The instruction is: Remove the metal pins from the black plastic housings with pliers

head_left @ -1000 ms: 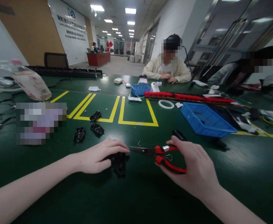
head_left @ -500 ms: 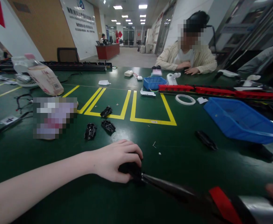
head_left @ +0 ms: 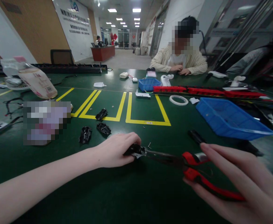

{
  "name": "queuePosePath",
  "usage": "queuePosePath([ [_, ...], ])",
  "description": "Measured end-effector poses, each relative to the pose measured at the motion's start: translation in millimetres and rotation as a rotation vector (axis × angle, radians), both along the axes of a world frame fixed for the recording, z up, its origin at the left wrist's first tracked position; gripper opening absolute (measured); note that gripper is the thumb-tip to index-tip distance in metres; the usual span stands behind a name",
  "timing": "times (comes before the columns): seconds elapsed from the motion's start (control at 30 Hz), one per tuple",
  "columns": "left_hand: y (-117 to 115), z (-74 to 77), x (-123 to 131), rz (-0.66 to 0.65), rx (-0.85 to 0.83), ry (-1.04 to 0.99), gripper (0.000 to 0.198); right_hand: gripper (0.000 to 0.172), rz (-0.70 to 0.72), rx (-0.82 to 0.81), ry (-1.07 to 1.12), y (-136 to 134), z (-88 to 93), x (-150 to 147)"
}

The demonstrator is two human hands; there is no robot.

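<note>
My left hand (head_left: 116, 151) is closed around a small black plastic part (head_left: 137, 150), held just above the green table (head_left: 117, 196). The long-nose pliers (head_left: 190, 172), with red and black handles, are in my right hand (head_left: 248, 174). Their slim jaws point left and their tips meet the right end of the black part. My right fingers spread around the two handles, which stand apart. Beyond my left hand lie similar black parts (head_left: 85, 134), several small metal bits (head_left: 150, 145) and a pair of rings. Another black piece (head_left: 196, 137) lies behind the pliers.
A blue bin (head_left: 232, 119) stands at the right, with a tape roll (head_left: 178, 100) beside it. Yellow tape outlines (head_left: 148, 122) mark the table. A bottle (head_left: 37, 82) leans at the left. Red strips (head_left: 204, 91) lie farther back; a person (head_left: 178, 59) sits across.
My right hand has come into view from the right edge, and the pliers have swung up to lie more level. The black part in my left hand has risen slightly. The view has shifted a little.
</note>
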State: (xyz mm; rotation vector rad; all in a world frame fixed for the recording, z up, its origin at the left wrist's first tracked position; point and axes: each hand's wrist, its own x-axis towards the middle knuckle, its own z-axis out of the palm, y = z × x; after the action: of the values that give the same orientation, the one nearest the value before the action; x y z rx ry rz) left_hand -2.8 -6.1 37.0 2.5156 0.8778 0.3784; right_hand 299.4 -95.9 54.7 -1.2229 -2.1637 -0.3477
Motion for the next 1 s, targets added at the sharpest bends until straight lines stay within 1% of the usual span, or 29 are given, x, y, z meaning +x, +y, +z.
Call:
queuePosePath([
  [0.03, 0, -1.4, 0, 0.026, 0.017, -0.02, 0.027, 0.064, -0.008, -0.01, 0.027, 6, -3.6, -2],
  [0.1, 0, -5.5, -1, 0.057, 0.037, -0.037, 0.029, 0.047, -0.04, -0.121, 0.142, 17, -14.7, -2],
  [0.17, -1, -10.1, -3, 0.055, 0.05, -0.009, 0.03, 0.041, -0.051, -0.279, 0.251, 25, -26.7, -2],
  [0.2, -1, -11.9, -4, 0.045, 0.062, 0.015, 0.031, 0.038, -0.049, -0.327, 0.296, 28, -31.8, -3],
  [0.3, -2, -14.2, -7, 0.006, 0.11, 0.086, 0.032, 0.04, -0.03, -0.402, 0.346, 31, -40.3, -8],
  [0.4, -1, -13.7, -8, -0.031, 0.131, 0.116, 0.034, 0.044, -0.053, -0.383, 0.308, 29, -41.0, -12],
  [0.57, 2, -16.0, -10, -0.087, 0.097, 0.077, 0.037, 0.044, -0.053, -0.35, 0.258, 25, -36.6, -14],
  [0.63, 2, -18.1, -11, -0.119, 0.106, 0.072, 0.037, 0.043, -0.036, -0.378, 0.256, 23, -36.5, -14],
  [0.8, 4, -23.1, -11, -0.159, 0.121, 0.056, 0.041, 0.044, 0.005, -0.517, 0.258, 21, -41.2, -17],
  [1.0, 4, -21.7, -10, -0.169, 0.145, 0.07, 0.042, 0.043, 0.008, -0.524, 0.203, 21, -42.1, -18],
])
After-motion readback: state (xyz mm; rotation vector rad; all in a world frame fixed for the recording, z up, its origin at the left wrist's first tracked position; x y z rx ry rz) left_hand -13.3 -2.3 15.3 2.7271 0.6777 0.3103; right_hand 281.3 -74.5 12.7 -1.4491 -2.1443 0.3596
